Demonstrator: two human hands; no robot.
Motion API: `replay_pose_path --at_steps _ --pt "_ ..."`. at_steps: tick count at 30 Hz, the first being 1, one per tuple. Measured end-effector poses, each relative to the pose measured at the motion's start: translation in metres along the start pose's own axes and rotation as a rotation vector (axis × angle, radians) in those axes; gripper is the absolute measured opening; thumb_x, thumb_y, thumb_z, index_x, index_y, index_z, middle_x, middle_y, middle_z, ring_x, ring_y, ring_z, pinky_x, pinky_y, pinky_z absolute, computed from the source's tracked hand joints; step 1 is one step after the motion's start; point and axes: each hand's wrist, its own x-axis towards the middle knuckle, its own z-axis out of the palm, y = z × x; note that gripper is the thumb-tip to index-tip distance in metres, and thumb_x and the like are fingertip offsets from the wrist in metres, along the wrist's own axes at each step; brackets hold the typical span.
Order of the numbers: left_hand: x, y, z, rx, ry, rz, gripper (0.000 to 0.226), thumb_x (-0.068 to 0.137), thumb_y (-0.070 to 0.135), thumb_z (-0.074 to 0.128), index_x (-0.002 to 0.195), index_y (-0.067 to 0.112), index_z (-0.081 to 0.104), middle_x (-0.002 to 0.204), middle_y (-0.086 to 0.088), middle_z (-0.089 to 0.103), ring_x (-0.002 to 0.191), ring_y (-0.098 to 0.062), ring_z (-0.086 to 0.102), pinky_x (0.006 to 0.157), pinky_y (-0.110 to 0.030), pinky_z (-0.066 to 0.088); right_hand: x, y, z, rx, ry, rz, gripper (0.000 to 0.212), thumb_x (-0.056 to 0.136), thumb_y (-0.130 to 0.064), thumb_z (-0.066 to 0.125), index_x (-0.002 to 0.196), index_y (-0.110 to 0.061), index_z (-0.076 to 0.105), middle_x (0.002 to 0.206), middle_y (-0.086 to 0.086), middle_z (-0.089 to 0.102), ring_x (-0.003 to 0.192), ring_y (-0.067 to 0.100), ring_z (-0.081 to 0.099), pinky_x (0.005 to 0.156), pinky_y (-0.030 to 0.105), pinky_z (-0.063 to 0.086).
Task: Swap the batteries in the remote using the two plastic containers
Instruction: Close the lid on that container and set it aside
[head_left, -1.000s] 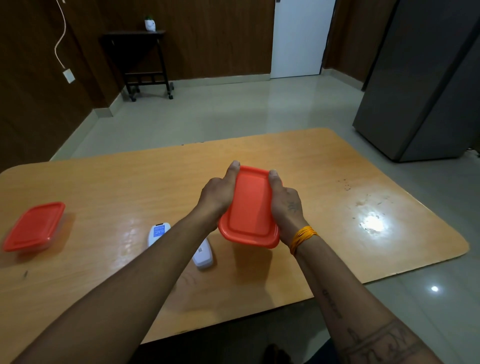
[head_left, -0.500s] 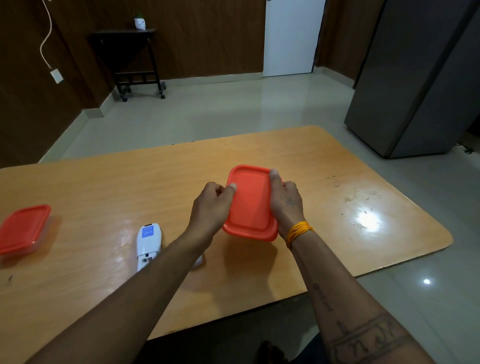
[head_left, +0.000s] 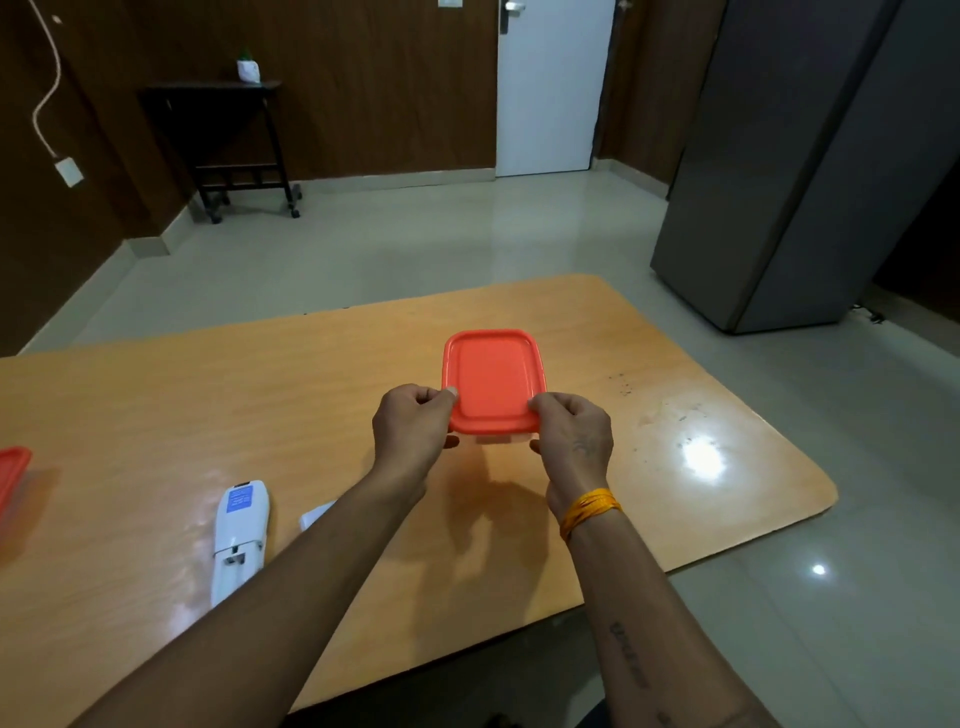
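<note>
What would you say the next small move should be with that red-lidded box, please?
Probably peel the lid up at its near edge. Both hands, left and right, pinch its near corners, the lid looks closed, and the remote lies on the table with its battery bay open.

left hand, right hand, both pinching

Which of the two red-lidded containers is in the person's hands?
The centre container, pinched at its near corners by both hands; the other red-lidded container sits untouched at the table's far left edge.

Orange-lidded container between both hands
</note>
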Motion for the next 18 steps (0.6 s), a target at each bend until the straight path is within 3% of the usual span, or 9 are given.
replay_pose_path --at_steps 3,6,9,14,18 --pt "0.012 -0.002 0.025 -0.086 -0.034 0.011 0.023 0.1 0.026 0.068 0.09 0.006 0.075 0.096 -0.011 0.077 0.086 -0.025 0.076 0.078 -0.04 0.066 0.023 0.0 -0.01 0.032 0.047 -0.009 0.01 0.082 -0.023 0.07 0.072 -0.021 0.073 0.08 -0.001 0.073 0.084 0.029 0.07 0.077 0.057 0.061" --pt "0.027 -0.006 0.053 -0.145 -0.096 0.029 0.017 0.097 0.023 0.071 0.104 0.008 0.077 0.106 -0.011 0.077 0.096 -0.025 0.075 0.085 -0.042 0.065 0.059 0.004 -0.018 0.038 0.059 -0.024 0.003 0.08 -0.026 0.073 0.079 -0.024 0.074 0.086 0.0 0.075 0.088 0.028 0.072 0.082 0.052 0.063" --pt "0.045 -0.005 0.086 -0.152 -0.134 0.066 0.024 0.093 0.019 0.076 0.114 0.007 0.075 0.107 -0.008 0.077 0.099 -0.024 0.075 0.086 -0.039 0.064 0.1 0.005 -0.028 0.045 0.075 -0.01 0.012 0.076 -0.029 0.075 0.084 -0.02 0.077 0.09 0.005 0.077 0.09 0.03 0.074 0.084 0.052 0.062" --pt "0.098 0.002 0.149 -0.165 -0.223 0.113 0.026 0.09 0.019 0.081 0.115 0.011 0.074 0.101 -0.002 0.079 0.093 -0.017 0.075 0.085 -0.035 0.064 0.194 -0.005 -0.035 0.068 0.049 -0.016 0.024 0.065 -0.031 0.071 0.079 -0.012 0.077 0.085 0.014 0.079 0.085 0.037 0.076 0.082 0.059 0.062" --pt "0.144 0.002 0.201 -0.147 -0.226 0.128 0.033 0.089 0.017 0.081 0.121 0.011 0.075 0.103 -0.002 0.08 0.094 -0.016 0.076 0.089 -0.037 0.063 0.264 -0.014 -0.032 0.025 0.079 -0.055 0.014 0.066 -0.03 0.075 0.071 -0.017 0.078 0.077 0.006 0.077 0.08 0.029 0.074 0.082 0.056 0.063"
